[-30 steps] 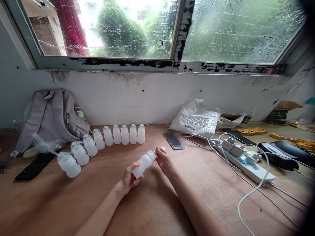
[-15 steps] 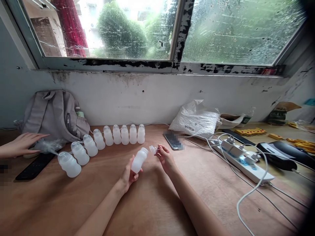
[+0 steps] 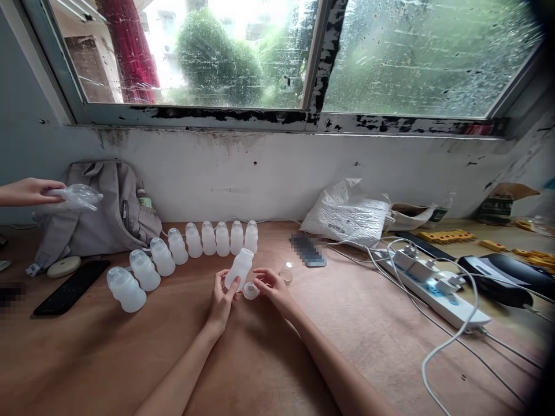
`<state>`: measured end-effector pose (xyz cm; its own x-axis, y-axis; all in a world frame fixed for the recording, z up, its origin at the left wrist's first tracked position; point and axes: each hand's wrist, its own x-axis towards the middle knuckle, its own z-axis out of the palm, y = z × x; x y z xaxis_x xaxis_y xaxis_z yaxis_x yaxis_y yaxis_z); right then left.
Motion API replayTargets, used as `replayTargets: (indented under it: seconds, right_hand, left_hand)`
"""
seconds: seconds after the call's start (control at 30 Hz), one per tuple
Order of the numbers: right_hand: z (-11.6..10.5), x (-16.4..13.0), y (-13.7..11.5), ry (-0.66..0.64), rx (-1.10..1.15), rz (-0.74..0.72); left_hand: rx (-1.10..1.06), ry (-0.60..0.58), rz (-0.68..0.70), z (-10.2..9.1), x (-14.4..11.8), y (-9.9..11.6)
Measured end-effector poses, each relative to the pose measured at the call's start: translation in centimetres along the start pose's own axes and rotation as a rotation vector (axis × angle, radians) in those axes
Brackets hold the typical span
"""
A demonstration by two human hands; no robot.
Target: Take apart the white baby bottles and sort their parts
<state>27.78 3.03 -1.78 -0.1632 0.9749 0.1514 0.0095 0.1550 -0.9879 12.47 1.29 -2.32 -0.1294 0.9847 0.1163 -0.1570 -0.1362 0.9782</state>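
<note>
My left hand (image 3: pixel 222 294) is closed around a frosted white baby bottle (image 3: pixel 239 270), which leans to the right with its mouth uncovered. Close beside the bottle's lower part, my right hand (image 3: pixel 269 287) pinches a clear round bottle top (image 3: pixel 250 290) at its edge. Another clear cap (image 3: pixel 286 271) rests on the table just beyond my right hand. Several similar bottles (image 3: pixel 162 257) with clear domed tops stand in a curved row to the left and behind.
Another person's hand (image 3: pixel 37 192) holds a crumpled clear plastic bag (image 3: pixel 82 197) before a grey backpack (image 3: pixel 99 214). A black phone (image 3: pixel 71 288) lies at left, another phone (image 3: pixel 309 251) right of centre. A power strip (image 3: pixel 437 289) with loose cables and a silver mailer bag (image 3: pixel 347 214) occupy the right.
My right hand has moved down and left to beside the bottle's lower part. A clear cap now lies on the table. The other person's hand has lifted the plastic bag.
</note>
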Motion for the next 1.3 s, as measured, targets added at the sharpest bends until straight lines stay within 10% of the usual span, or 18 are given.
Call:
replayTargets:
  seconds: [0.3,0.6,1.0,1.3]
  right_hand:
    - [0.6,-0.8,-1.8,-0.047,0.097,-0.015]
    - [-1.2,0.7,-1.3,0.592,-0.178,-0.221]
    - [-2.5,9.8,1.0,0.579,-0.577,0.009]
    - [-2.0,10.0,4.1,0.538,-0.534,-0.102]
  left_hand:
    - [0.35,-0.154,0.215,0.0,-0.4,-0.6]
    - [0.97,-0.309,0.387,-0.6,-0.1,-1.5]
    - [1.027,-0.303,0.382,-1.0,0.1,-1.4]
    - [1.031,-0.221,0.347,-2.2,1.3,-1.4]
